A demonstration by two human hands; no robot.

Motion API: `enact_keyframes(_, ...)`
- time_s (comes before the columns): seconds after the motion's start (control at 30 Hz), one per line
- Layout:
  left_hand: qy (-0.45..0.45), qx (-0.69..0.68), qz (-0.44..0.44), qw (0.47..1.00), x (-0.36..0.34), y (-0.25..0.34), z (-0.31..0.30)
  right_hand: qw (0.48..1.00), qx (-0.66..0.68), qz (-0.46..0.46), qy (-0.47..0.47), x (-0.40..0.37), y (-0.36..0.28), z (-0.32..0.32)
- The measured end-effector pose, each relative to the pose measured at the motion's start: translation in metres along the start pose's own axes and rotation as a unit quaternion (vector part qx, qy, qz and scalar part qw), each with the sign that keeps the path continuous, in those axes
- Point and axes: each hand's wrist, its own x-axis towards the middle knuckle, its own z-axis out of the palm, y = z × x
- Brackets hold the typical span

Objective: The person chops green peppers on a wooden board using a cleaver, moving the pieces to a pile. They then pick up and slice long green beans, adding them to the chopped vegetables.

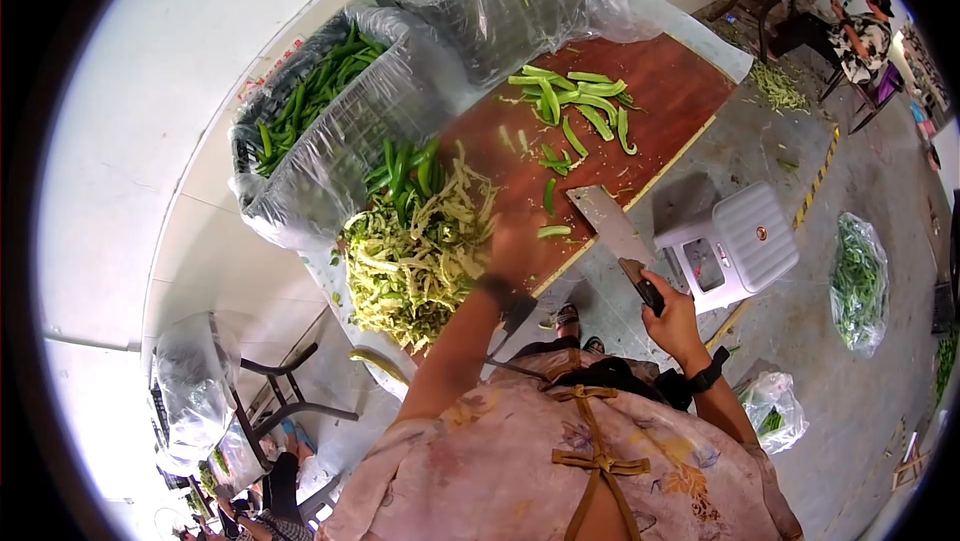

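Note:
My right hand (672,319) grips the dark handle of a cleaver (607,224), whose broad blade reaches over the front edge of the reddish-brown board (660,121). Smeared by motion, my left hand (514,249) is over the board beside a heap of pale pepper cores and seeds (415,261); its fingers cannot be made out. A short piece of green pepper (553,232) lies between my left hand and the blade. Whole green peppers (402,176) rest against the back of the heap. Split pepper halves (580,96) are scattered farther along the board.
Behind the board stand a plastic-lined crate (345,91) of green peppers and another lined crate (520,11). On the floor are a white stool (745,241) and a bag of greens (858,286). One person (860,36) sits at far right; others are at lower left.

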Motion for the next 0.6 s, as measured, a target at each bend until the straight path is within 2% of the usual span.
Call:
enact_keyframes(0.03,-0.045,-0.008,0.002,0.999,-0.004,-0.005,0.003,1.000,0.004,0.014,0.003,0.000,-0.002,-0.001)
enact_keyframes(0.07,-0.044,-0.007,0.001,0.999,-0.007,-0.007,0.010,1.000,0.004,0.013,0.003,-0.001,-0.002,-0.002)
enact_keyframes(0.13,-0.087,0.009,-0.161,0.983,-0.007,0.002,0.021,1.000,-0.001,-0.004,0.028,-0.003,-0.002,-0.002)
enact_keyframes(0.17,-0.085,0.009,-0.163,0.983,-0.006,0.009,0.026,1.000,-0.002,-0.006,0.027,-0.003,-0.003,-0.003)
enact_keyframes(0.23,-0.075,-0.019,-0.239,0.968,0.001,0.031,0.026,0.999,-0.020,-0.002,0.029,-0.004,-0.007,-0.006)
enact_keyframes(0.27,-0.074,-0.020,-0.240,0.968,0.003,0.039,0.026,0.999,-0.021,-0.002,0.028,-0.005,-0.006,-0.005)
enact_keyframes(0.37,-0.057,-0.018,-0.199,0.978,0.003,0.048,0.024,0.997,-0.029,-0.037,0.056,-0.010,-0.003,-0.005)
enact_keyframes(0.43,-0.031,0.003,-0.061,0.998,-0.008,0.043,0.017,0.994,-0.079,-0.055,0.052,-0.018,-0.003,-0.008)
enact_keyframes(0.47,-0.033,0.003,-0.061,0.998,-0.013,0.042,0.014,0.994,-0.079,-0.053,0.052,-0.021,-0.002,-0.008)
enact_keyframes(0.53,-0.025,0.039,0.012,0.999,-0.018,0.043,0.009,0.989,-0.111,-0.072,0.064,-0.027,0.000,-0.009)
enact_keyframes(0.6,-0.050,0.043,0.021,0.998,-0.019,0.043,0.008,0.988,-0.130,-0.071,0.052,-0.031,-0.003,-0.013)
